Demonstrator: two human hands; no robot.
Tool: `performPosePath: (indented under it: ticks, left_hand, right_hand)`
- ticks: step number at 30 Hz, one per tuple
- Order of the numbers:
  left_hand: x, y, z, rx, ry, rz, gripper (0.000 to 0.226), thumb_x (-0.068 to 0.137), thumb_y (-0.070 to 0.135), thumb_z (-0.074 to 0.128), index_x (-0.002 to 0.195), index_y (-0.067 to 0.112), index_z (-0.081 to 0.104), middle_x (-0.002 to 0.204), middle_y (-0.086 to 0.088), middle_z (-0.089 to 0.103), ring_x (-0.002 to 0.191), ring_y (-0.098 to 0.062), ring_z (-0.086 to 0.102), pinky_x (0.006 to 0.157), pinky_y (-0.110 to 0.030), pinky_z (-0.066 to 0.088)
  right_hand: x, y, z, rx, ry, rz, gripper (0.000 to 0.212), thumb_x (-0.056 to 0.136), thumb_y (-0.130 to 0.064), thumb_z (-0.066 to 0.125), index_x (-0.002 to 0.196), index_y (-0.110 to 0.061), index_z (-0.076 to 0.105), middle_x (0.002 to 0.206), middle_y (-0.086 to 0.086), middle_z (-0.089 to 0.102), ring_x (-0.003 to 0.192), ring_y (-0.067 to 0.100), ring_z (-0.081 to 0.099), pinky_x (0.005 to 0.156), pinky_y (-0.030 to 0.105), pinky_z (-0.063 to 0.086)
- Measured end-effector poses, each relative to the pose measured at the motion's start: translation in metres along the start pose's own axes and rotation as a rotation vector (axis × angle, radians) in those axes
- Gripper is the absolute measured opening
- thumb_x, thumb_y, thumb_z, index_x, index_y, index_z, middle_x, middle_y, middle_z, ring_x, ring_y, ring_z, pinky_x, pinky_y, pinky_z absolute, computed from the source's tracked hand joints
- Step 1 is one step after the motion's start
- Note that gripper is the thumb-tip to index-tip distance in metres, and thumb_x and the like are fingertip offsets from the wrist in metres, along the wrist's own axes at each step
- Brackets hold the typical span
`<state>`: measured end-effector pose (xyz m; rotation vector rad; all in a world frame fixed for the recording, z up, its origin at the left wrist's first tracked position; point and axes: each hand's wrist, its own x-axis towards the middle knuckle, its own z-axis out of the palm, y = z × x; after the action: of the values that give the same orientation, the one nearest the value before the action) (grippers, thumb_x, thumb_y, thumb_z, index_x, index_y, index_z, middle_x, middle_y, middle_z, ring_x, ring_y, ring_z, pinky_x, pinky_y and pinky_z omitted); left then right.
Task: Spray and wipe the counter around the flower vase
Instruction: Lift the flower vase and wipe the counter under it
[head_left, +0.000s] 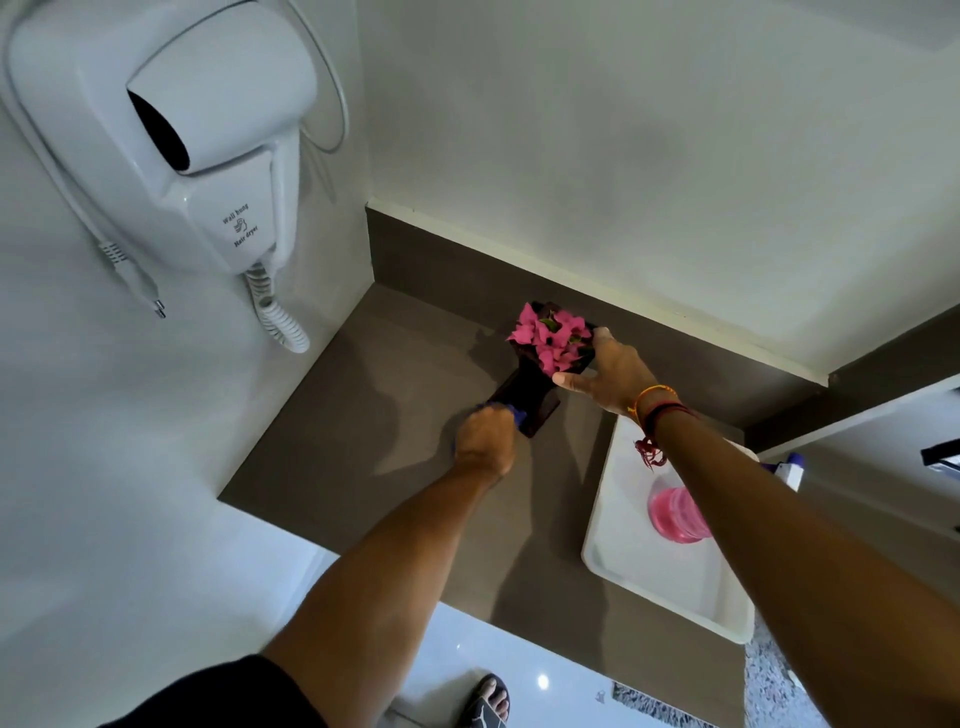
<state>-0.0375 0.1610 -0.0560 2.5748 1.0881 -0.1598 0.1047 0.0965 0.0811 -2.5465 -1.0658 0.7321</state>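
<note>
The brown tabletop (363, 415) fills a corner niche, closed by a white wall on the left and a low backsplash behind, so the only free edge is the near one facing the person. Its widest bare stretch runs left and forward of the vase; to the right a white sink (649, 571) cuts in, with a pink spray bottle (675, 514) standing in it, partly hidden behind the right forearm. A wall-hung hair dryer (171, 135) sits high on the left wall, well clear of the work.

The flower vase (530, 384) is dark and tall, with pink flowers (548, 338) at its mouth. It appears tipped, its long axis running from the base at the lower left up to the flowers at the upper right, toward the back wall. The right hand (610, 374) grips it at the top, fingers wrapped around the rim beside the blooms. The left hand (485, 441) is closed over a blue cloth (514, 414), pressed at the foot of the vase, just touching its base.

The left hand is the nearer one to the patch to be cleaned, which lies right under and ahead of its fingers. I judge the wipe is meant to pass beneath the raised base. Room is tight toward the backsplash and open to the left. The risk is the vase slipping while tilted.
</note>
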Motion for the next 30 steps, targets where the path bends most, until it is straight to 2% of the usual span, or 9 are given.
performPosePath:
  ticks: [3, 6, 10, 13, 16, 21, 23, 27, 30]
  left_hand:
    - [0.008, 0.005, -0.008, -0.101, 0.058, -0.238, 0.043, 0.102, 0.013, 0.038, 0.14, -0.007, 0.039, 0.14, -0.024, 0.052, 0.128, -0.033, 0.053, 0.103, -0.043, 0.047]
    - [0.01, 0.018, 0.011, -0.06, -0.018, -0.165, 0.052, 0.104, 0.006, 0.031, 0.15, -0.01, 0.014, 0.158, -0.03, 0.023, 0.147, -0.038, 0.024, 0.12, -0.052, 0.024]
    - [0.002, 0.023, 0.038, 0.009, -0.008, -0.094, 0.052, 0.103, 0.005, 0.03, 0.149, -0.014, 0.014, 0.156, -0.036, 0.021, 0.148, -0.044, 0.016, 0.121, -0.059, 0.011]
    - [-0.016, 0.03, 0.047, 0.128, -0.018, 0.026, 0.049, 0.102, 0.005, 0.035, 0.146, -0.014, 0.025, 0.153, -0.036, 0.028, 0.146, -0.045, 0.02, 0.12, -0.062, 0.013]
    - [-0.017, 0.02, 0.042, 0.072, -0.01, 0.109, 0.044, 0.099, 0.009, 0.046, 0.141, -0.003, 0.042, 0.145, -0.024, 0.047, 0.139, -0.036, 0.038, 0.118, -0.053, 0.027]
    - [-0.012, -0.009, 0.011, -0.223, 0.094, 0.043, 0.03, 0.096, 0.021, 0.053, 0.122, 0.007, 0.059, 0.112, -0.02, 0.071, 0.103, -0.039, 0.066, 0.084, -0.042, 0.052]
    - [-0.011, -0.006, 0.006, -0.362, 0.206, -0.036, 0.034, 0.097, 0.017, 0.052, 0.129, 0.005, 0.054, 0.118, -0.021, 0.067, 0.107, -0.039, 0.065, 0.087, -0.044, 0.052]
    - [-0.012, 0.031, 0.018, -0.61, 0.313, -0.045, 0.056, 0.099, 0.005, 0.051, 0.15, -0.001, 0.03, 0.153, -0.022, 0.039, 0.142, -0.033, 0.038, 0.116, -0.043, 0.038]
    - [-0.018, 0.053, 0.042, -0.453, 0.246, -0.078, 0.059, 0.101, 0.003, 0.041, 0.154, -0.002, 0.014, 0.162, -0.022, 0.017, 0.151, -0.031, 0.016, 0.121, -0.045, 0.027]
  right_hand:
    - [0.002, 0.001, 0.0, 0.007, -0.007, -0.01, 0.075, 0.082, -0.037, 0.078, 0.138, -0.004, 0.041, 0.137, 0.017, 0.06, 0.126, 0.036, 0.06, 0.1, 0.038, 0.051]
    - [0.005, 0.003, -0.001, -0.02, 0.007, -0.032, 0.072, 0.082, -0.04, 0.078, 0.135, -0.004, 0.044, 0.135, 0.017, 0.061, 0.123, 0.035, 0.061, 0.1, 0.039, 0.052]
    - [0.006, 0.006, 0.003, -0.013, 0.026, -0.046, 0.073, 0.082, -0.039, 0.078, 0.136, -0.003, 0.044, 0.134, 0.016, 0.061, 0.123, 0.033, 0.061, 0.101, 0.037, 0.051]
    - [0.002, 0.007, 0.005, -0.008, 0.025, -0.056, 0.075, 0.084, -0.039, 0.076, 0.139, -0.003, 0.041, 0.136, 0.016, 0.06, 0.126, 0.034, 0.059, 0.103, 0.038, 0.05]
    - [0.0, 0.006, 0.004, -0.001, 0.019, -0.039, 0.076, 0.084, -0.038, 0.076, 0.141, -0.003, 0.039, 0.138, 0.017, 0.059, 0.127, 0.034, 0.059, 0.101, 0.037, 0.049]
    - [-0.003, 0.002, 0.0, 0.021, 0.016, -0.023, 0.073, 0.083, -0.037, 0.078, 0.138, -0.004, 0.042, 0.137, 0.016, 0.06, 0.125, 0.034, 0.06, 0.101, 0.036, 0.05]
    - [-0.003, 0.001, -0.001, 0.022, 0.013, -0.02, 0.073, 0.082, -0.038, 0.078, 0.137, -0.004, 0.043, 0.136, 0.016, 0.061, 0.124, 0.034, 0.06, 0.101, 0.036, 0.051]
    - [-0.002, 0.002, 0.001, 0.023, 0.011, -0.026, 0.073, 0.083, -0.038, 0.077, 0.137, -0.003, 0.042, 0.134, 0.016, 0.061, 0.123, 0.033, 0.061, 0.099, 0.035, 0.052]
    - [0.0, 0.004, 0.002, 0.011, 0.011, -0.037, 0.075, 0.083, -0.038, 0.077, 0.138, -0.003, 0.042, 0.136, 0.016, 0.06, 0.125, 0.034, 0.06, 0.103, 0.038, 0.052]
